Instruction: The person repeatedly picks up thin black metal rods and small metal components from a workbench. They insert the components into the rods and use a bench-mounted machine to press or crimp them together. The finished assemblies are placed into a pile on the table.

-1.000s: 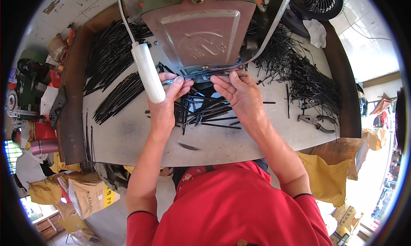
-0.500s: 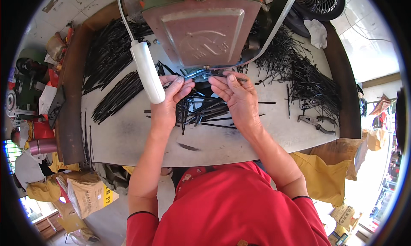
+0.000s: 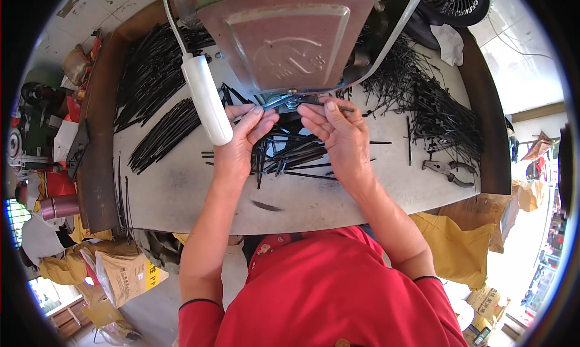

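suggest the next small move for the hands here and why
I'd probably turn the right grip slightly to bring its dark rod into line with the bluish rod in the left grip: both are pinched, their inner ends close by the machine housing, yet they slope differently. Whether they touch is unclear.

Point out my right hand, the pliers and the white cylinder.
Right hand (image 3: 343, 133), head view: middle of the hand.
Pliers (image 3: 446, 169), head view: near the pivot.
White cylinder (image 3: 207, 99), head view: middle of its side.
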`<action>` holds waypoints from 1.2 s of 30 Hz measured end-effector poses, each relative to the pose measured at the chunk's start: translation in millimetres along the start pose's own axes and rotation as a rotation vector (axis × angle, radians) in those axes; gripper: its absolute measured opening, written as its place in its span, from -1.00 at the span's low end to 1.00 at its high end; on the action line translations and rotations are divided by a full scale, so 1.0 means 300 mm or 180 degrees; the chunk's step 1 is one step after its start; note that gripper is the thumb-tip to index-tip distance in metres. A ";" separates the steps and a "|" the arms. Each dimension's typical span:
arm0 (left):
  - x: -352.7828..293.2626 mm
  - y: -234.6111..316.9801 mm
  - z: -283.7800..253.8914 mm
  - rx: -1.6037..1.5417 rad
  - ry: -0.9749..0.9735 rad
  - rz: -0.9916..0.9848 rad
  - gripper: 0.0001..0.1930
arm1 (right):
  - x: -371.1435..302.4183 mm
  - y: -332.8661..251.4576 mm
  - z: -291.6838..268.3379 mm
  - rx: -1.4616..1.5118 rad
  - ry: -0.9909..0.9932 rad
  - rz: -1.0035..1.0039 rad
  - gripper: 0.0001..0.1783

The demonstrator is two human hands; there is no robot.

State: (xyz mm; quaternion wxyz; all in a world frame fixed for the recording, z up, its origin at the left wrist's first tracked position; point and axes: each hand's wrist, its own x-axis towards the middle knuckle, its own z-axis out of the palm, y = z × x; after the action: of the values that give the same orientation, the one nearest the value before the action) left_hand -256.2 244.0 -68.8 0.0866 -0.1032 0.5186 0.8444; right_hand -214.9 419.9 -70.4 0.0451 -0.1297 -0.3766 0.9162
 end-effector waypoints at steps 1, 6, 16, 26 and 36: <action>0.000 0.004 -0.012 0.0037 0.0032 -0.0052 -0.79 | -0.004 -0.007 0.010 -0.0083 -0.0010 0.0071 -0.82; 0.007 0.041 0.002 0.0126 -0.0022 -0.0047 -0.78 | 0.005 -0.050 0.019 -0.0302 -0.0172 0.0097 -0.81; 0.007 0.012 0.047 0.0005 -0.0112 -0.0041 -0.79 | 0.016 -0.022 -0.011 0.0118 0.0067 0.0017 -0.81; 0.002 0.062 0.055 0.0710 -0.0081 0.0143 -0.80 | 0.010 -0.067 0.018 -0.0346 0.0089 0.0324 -0.64; 0.018 0.055 0.049 0.0888 -0.0074 0.0301 -0.71 | 0.081 -0.088 -0.035 0.0207 -0.0149 0.0271 -0.80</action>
State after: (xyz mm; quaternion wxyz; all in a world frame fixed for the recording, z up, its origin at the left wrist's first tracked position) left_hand -266.8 250.0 -49.6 0.0661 -0.0559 0.6341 0.7684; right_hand -235.8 450.2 -64.0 0.0015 -0.1226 -0.3417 0.9318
